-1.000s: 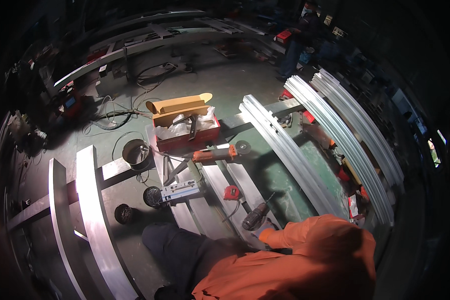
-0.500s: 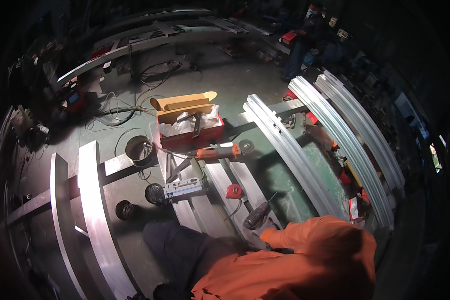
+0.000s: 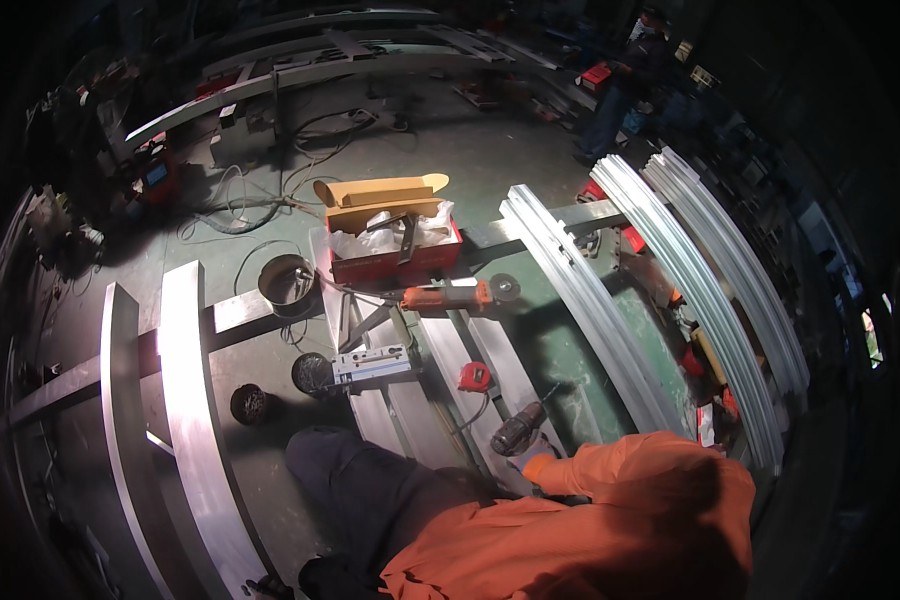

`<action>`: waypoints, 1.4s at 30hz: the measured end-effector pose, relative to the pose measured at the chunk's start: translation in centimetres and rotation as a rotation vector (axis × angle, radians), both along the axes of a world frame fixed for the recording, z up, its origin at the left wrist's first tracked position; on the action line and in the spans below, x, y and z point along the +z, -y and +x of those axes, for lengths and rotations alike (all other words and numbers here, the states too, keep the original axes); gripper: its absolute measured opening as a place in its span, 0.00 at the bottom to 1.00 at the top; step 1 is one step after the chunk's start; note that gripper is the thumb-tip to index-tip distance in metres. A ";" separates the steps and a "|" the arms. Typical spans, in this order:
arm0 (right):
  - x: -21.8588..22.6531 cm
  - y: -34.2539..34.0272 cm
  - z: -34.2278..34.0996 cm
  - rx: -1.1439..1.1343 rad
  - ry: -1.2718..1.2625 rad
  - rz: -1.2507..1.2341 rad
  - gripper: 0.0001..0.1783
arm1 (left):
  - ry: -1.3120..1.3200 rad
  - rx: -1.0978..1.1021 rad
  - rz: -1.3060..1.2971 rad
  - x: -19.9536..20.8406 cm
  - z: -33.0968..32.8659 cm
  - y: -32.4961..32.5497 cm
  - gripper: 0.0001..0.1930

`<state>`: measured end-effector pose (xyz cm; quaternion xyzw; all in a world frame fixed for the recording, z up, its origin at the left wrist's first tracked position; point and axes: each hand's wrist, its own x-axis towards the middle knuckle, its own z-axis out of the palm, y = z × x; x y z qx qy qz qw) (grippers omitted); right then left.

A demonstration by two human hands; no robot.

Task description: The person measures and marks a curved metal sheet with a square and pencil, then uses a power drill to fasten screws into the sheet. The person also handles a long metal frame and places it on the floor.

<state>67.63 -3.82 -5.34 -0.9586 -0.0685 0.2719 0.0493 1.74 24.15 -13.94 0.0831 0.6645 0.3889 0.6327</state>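
My right hand point(image 3: 538, 451), gloved and with an orange sleeve behind it, is closed round the handle of a power drill point(image 3: 517, 431). A thin bit point(image 3: 551, 394) points away from me to the far right. Beneath the drill lie pale metal bars point(image 3: 501, 368). Close by on the bars are a red tape measure point(image 3: 475, 377) and an orange angle grinder point(image 3: 447, 297). A flat metal plate with slots point(image 3: 372, 364) rests farther left. My left hand does not show.
A red cardboard box point(image 3: 395, 264) stands open beyond the grinder. Round tins point(image 3: 287, 283) hold small parts. Long metal profiles point(image 3: 595, 310) lie at right, wide bars point(image 3: 192, 400) at left. Cables point(image 3: 232, 222) cross the floor. Another person point(image 3: 620, 90) stands far right.
The view has shifted slightly, so the box, grinder and bars sit a little farther right in it. My right hand still grips the drill in nearly the same place.
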 end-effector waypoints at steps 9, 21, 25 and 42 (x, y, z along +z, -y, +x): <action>0.7 0.2 -0.1 0.049 0.042 0.024 0.60 | -0.060 0.033 -0.020 0.3 0.3 0.2 0.36; 4.4 -1.4 -0.5 -0.026 -0.097 0.095 0.57 | -0.102 0.062 -0.028 0.7 0.3 0.1 0.37; 2.3 -1.2 -0.5 -0.001 -0.023 0.015 0.57 | -0.114 0.075 -0.032 0.8 -0.4 0.4 0.37; 0.3 0.1 0.4 -0.011 -0.013 0.021 0.57 | -0.129 0.077 -0.051 1.3 -0.1 1.2 0.39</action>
